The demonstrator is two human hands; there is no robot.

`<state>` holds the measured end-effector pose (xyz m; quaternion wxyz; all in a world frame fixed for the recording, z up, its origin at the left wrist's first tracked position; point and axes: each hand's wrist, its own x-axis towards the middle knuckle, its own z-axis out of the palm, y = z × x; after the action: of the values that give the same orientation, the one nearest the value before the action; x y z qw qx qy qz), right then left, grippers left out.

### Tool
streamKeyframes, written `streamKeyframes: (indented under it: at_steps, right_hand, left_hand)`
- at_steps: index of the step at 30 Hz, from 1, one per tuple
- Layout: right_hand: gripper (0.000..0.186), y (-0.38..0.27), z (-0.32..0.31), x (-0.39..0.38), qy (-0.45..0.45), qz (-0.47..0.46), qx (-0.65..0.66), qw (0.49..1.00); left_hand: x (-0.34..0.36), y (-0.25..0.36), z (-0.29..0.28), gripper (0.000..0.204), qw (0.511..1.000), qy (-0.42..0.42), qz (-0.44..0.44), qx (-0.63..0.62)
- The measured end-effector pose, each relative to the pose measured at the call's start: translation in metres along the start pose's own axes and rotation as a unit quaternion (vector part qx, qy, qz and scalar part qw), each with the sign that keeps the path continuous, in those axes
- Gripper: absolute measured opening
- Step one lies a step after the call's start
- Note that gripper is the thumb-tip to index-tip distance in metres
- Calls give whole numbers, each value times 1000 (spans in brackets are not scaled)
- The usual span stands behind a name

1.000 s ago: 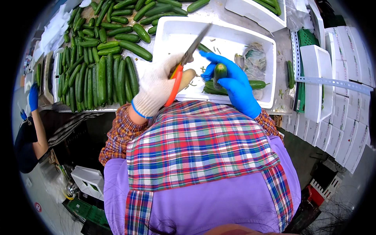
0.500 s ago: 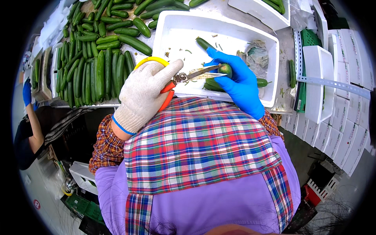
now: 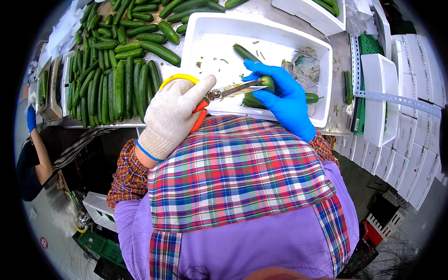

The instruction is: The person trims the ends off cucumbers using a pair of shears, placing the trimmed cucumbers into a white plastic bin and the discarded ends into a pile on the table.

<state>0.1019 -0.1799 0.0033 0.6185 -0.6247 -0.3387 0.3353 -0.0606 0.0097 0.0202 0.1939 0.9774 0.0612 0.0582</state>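
Observation:
My left hand (image 3: 170, 114), in a white knit glove with a blue cuff edge, is closed round the orange and yellow handles of a pair of scissors (image 3: 215, 94). Their narrow blades point right, slightly apart, with the tips at the end of a cucumber (image 3: 267, 83). That cucumber is held in my right hand (image 3: 285, 100), which wears a blue glove; the fingers and palm hide most of its length. Both hands are over the near side of a white foam box (image 3: 196, 42). More cucumbers (image 3: 244, 52) lie in the box, some partly behind my right hand.
A large pile of cucumbers (image 3: 120, 88) covers the table to the left. A crumpled clear plastic bag (image 3: 306, 65) and green trimmings lie in the box. Another foam box (image 3: 312, 17) stands behind. White cartons (image 3: 410, 121) are stacked at right. A co-worker's arm (image 3: 41, 149) shows at far left.
The scissor blades have drawn closer together and their tips sit slightly further left. My right hand still grips the cucumber, almost unmoved. The co-worker's blue-gloved hand has dropped a little.

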Motion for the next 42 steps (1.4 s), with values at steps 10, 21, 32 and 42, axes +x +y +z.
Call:
streamKeyframes:
  at_steps: [10,21,32,42]
  right_hand:
    - [44,-1,-1,0,15,9,-10,1000]
    - [43,-3,1,-1,8,22,8,1000]
    - [44,-6,4,-1,7,35,-7,999]
    - [43,-5,6,-1,-12,50,-11,999]
  left_hand:
    - [1,0,3,60,999,9,-11,-37]
    - [-2,-3,7,59,1000,11,0,-18]
    - [-2,-6,8,57,997,41,12,-66]
    - [-5,-10,8,58,999,-1,15,-35]
